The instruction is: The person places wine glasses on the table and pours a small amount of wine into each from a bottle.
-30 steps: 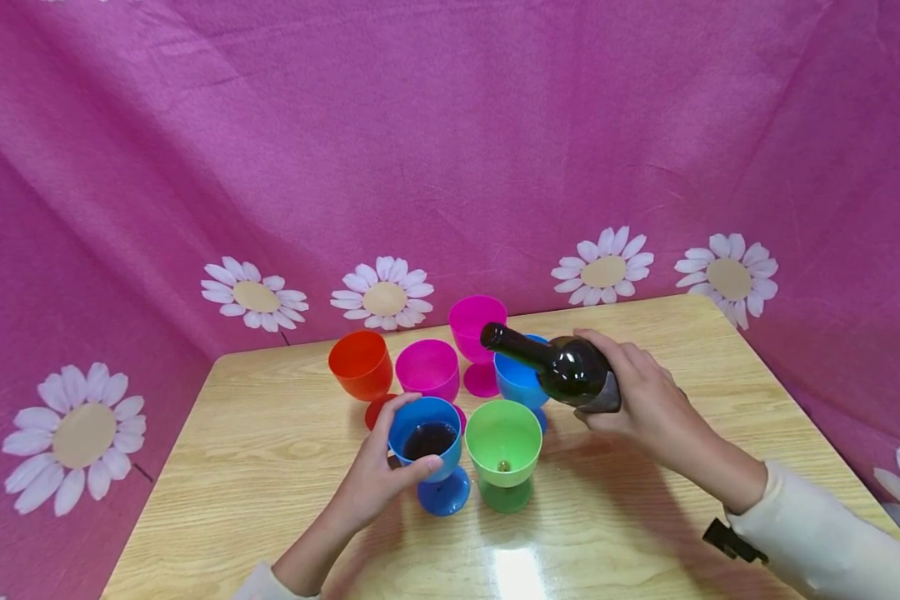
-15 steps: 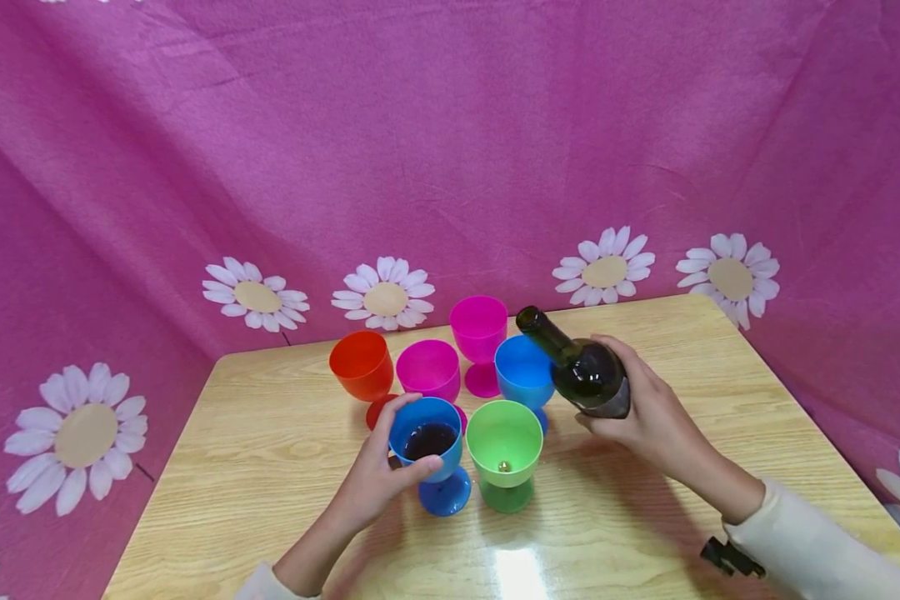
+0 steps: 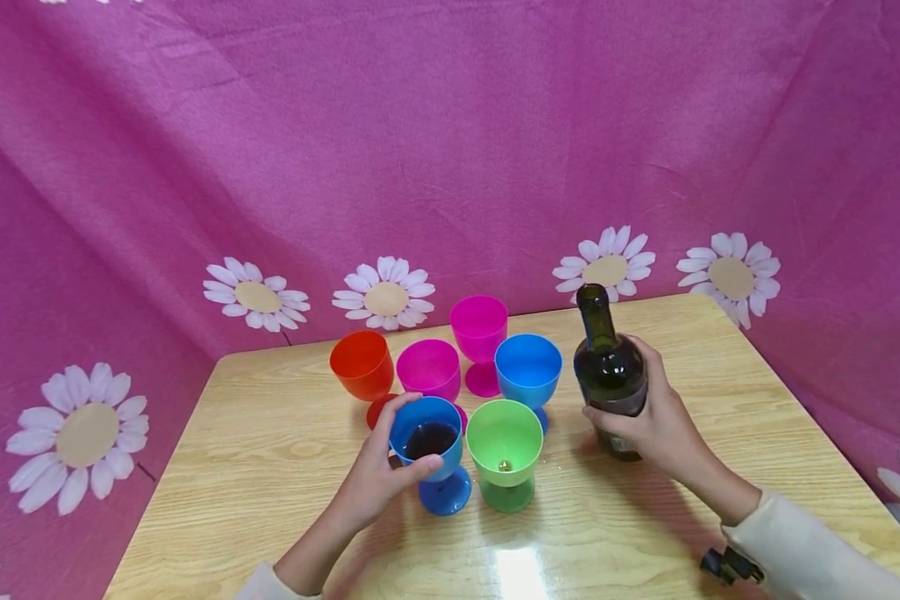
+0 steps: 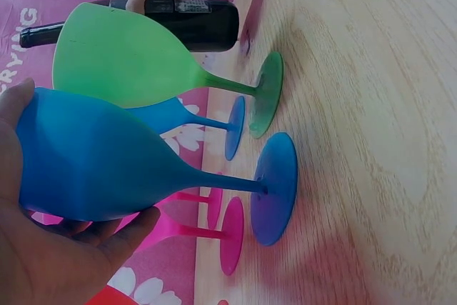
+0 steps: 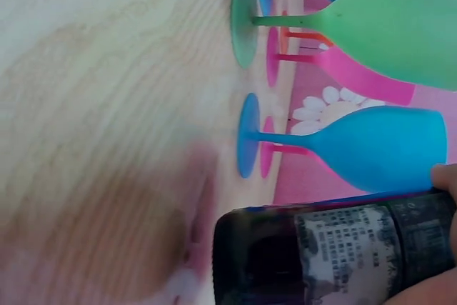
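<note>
My left hand [image 3: 371, 479] holds the bowl of a blue goblet [image 3: 446, 467] with dark liquid in it, thumb on one side and fingers on the other. This goblet stands on the table, as its foot in the left wrist view shows. In my right hand [image 3: 663, 425] is a dark green wine bottle [image 3: 610, 367], gripped around its labelled body and nearly upright, neck up. Whether the bottle's base touches the table I cannot tell. Between the hands stands a light green goblet [image 3: 504, 433] with a small shiny spot at the bottom of its bowl.
Behind stand a second blue goblet [image 3: 528, 371], a pink goblet [image 3: 427, 371], another pink goblet [image 3: 478, 329] and a red goblet [image 3: 362, 367]. A pink flowered cloth [image 3: 450, 167] hangs behind the wooden table [image 3: 270, 450]. Small drops lie near the green goblet.
The wine bottle has swung from tilted over the back blue goblet to nearly upright, moving right and lower with my right hand. My left hand and the goblets have stayed put.
</note>
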Available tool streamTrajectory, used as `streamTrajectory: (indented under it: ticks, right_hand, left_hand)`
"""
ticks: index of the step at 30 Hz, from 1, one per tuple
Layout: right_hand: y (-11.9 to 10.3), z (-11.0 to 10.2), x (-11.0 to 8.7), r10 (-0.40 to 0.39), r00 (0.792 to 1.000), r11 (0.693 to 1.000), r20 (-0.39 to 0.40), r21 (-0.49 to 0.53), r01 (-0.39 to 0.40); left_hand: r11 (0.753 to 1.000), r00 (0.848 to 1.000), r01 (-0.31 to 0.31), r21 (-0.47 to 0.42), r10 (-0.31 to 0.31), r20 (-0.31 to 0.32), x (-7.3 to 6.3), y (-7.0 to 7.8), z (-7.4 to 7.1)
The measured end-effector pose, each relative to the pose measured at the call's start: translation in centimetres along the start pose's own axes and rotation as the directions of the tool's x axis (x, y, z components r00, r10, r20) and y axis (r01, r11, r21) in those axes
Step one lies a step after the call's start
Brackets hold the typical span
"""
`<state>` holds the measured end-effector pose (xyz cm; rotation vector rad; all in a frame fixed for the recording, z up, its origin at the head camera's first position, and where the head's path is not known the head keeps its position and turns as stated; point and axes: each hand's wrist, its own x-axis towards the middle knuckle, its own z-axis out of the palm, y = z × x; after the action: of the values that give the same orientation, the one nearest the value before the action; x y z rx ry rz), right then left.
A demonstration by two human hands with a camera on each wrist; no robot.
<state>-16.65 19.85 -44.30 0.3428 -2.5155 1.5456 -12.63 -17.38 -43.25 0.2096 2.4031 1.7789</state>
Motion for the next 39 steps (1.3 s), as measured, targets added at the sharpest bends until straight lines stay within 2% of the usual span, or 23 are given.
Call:
streamTrajectory:
  ticks: [11, 23, 31, 39]
  right_hand:
    - [1.2, -0.1, -0.2, 0.063, 0.998, 0.994, -0.023, 0.096, -0.061]
    - [2.3, -0.1, -0.5, 0.103, 0.994, 0.989, -0.034, 0.107, -0.099]
    - [2.6, 0.1, -1.1, 0.069, 0.994, 0.992, -0.082, 0.108, -0.06]
    - [3.2, 0.1, -1.3, 0.036, 0.994, 0.994, -0.104, 0.106, -0.025]
  left_hand:
    - [1.0, 1.0, 0.001, 0.011, -0.001, -0.004, 0.0, 0.1, 0.0]
    - [1.0, 1.0, 0.001, 0.005, -0.001, 0.005, 0.0, 0.1, -0.1]
    - [0.997, 1.0, 0.011, 0.075, -0.011, -0.007, -0.1, 0.1, -0.3]
    - [0.979, 1.0, 0.016, 0.202, -0.012, -0.023, -0.4, 1.4, -0.6]
